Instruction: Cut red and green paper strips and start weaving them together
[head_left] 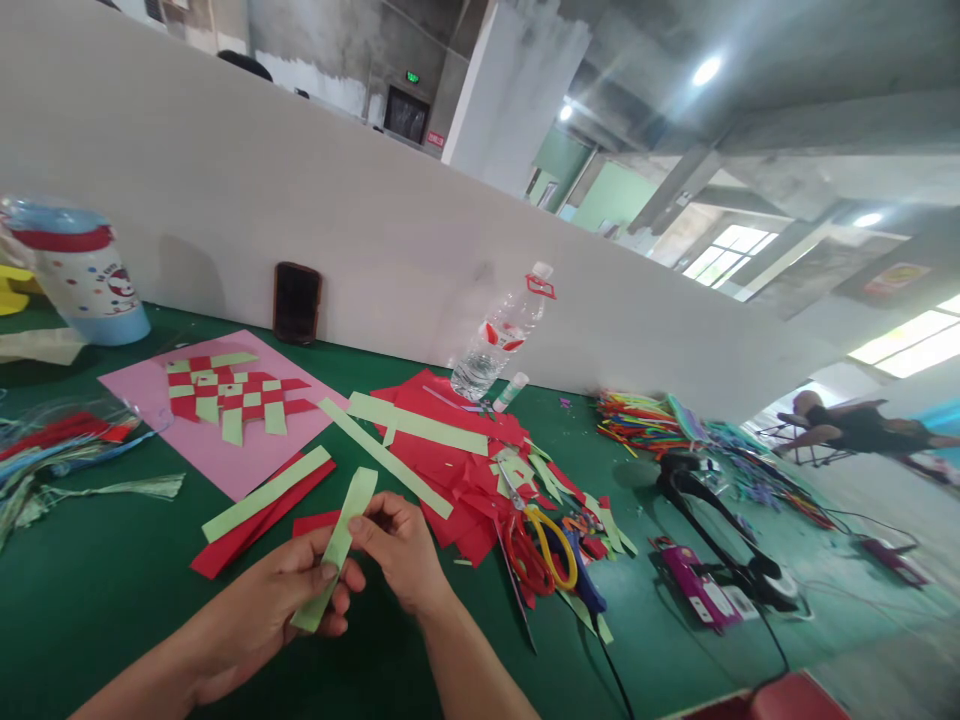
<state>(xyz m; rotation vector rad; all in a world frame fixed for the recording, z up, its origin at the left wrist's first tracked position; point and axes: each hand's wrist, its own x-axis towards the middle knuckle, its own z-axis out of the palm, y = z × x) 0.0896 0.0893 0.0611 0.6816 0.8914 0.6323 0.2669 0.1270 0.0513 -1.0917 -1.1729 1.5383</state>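
Note:
A pale green paper strip (341,540) is held between my two hands above the green table. My left hand (289,590) grips its lower part, thumb on top and fingers behind. My right hand (401,550) pinches the strip's right edge higher up. Just beyond lie red paper strips (255,530) with a green strip (262,495) on top. Farther back, a woven red-and-green paper piece (232,385) rests on a pink sheet (240,470). Right of my hands, red paper sheets (420,400) carry long green strips (420,422).
Scissors with red handles (529,565) and yellow handles (555,545) lie among scraps. Behind stand a water bottle (499,340), a glue stick (510,392), a phone (297,303) and a patterned cup (90,275). Tassels (97,490) lie left; a black headband-like device (720,530) lies right.

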